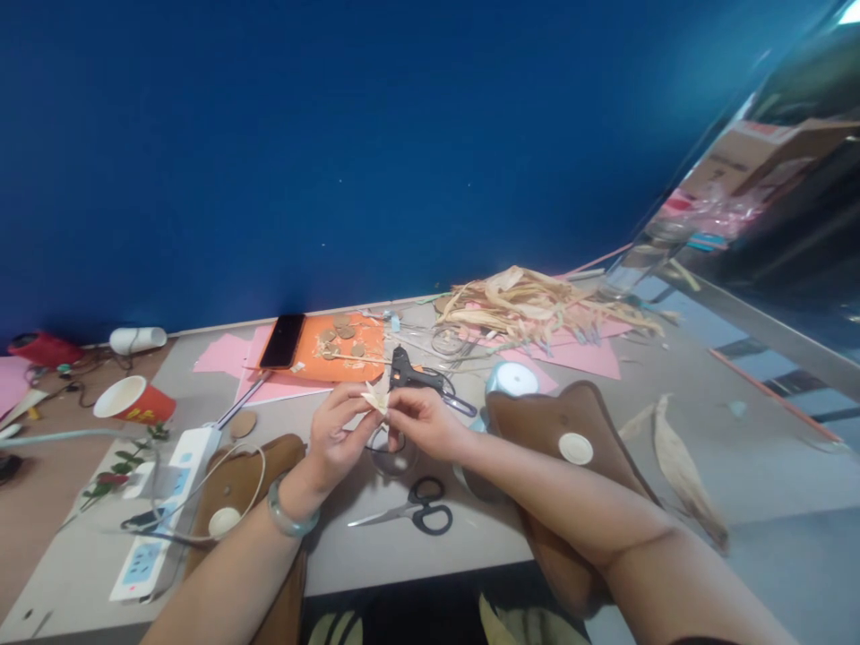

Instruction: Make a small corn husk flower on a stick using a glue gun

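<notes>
Between the fingertips of both my hands is a small pale flower-like piece [377, 395] with pointed tips, which looks like dried husk. My left hand [336, 434] pinches it from the left, and my right hand [425, 419] pinches it from the right. Just behind the hands lies a black glue gun [411, 369]. Black-handled scissors [413, 512] rest on the table nearer to me, blades pointing left. A roundish clear object [395, 461] is partly hidden under my fingers.
Dried husks [524, 300] are heaped at the back right on pink paper [595, 356]. A phone [282, 341] lies by orange paper [366, 345]. Brown cushions [557, 421] flank my arms. At left are a power strip [161, 502] and a tipped paper cup [138, 400].
</notes>
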Available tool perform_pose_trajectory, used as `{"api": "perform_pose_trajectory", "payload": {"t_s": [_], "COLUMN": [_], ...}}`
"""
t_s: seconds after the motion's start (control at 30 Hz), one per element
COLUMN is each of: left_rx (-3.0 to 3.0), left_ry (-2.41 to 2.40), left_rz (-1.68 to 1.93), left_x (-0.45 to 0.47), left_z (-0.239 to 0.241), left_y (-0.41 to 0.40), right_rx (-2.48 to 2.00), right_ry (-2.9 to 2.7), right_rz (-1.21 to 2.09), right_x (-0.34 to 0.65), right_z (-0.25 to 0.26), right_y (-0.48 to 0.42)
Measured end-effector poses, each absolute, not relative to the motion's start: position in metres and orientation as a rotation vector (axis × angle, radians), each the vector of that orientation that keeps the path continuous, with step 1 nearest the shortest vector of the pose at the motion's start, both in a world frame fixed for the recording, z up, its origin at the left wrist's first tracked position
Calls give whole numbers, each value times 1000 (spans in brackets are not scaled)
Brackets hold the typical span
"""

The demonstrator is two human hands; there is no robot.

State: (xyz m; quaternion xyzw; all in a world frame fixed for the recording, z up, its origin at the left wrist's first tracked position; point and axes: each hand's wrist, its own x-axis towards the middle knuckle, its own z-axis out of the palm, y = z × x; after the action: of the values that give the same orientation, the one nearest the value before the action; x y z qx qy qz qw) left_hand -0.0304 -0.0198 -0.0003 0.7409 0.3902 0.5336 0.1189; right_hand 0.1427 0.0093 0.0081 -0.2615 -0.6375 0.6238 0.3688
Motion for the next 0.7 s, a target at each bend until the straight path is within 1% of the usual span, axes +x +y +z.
{"api": "perform_pose_trajectory", "payload": {"t_s": [0.2,0.53,0.7], "left_rx": [2149,2164,2085], "left_ry": [1061,1030,1064], "left_rz": [1575,1610,1550], "left_x": [-31,-27,-29], "left_z": [-1,2,2], "left_y": [-19,-20,-20], "right_rx": [-694,-695,-699], "right_ry": [-1718,-1884,-1890], "right_rz": [1532,1269,1188], "right_x": [143,146,146], "right_z": [11,9,8], "right_y": [11,11,11]}}
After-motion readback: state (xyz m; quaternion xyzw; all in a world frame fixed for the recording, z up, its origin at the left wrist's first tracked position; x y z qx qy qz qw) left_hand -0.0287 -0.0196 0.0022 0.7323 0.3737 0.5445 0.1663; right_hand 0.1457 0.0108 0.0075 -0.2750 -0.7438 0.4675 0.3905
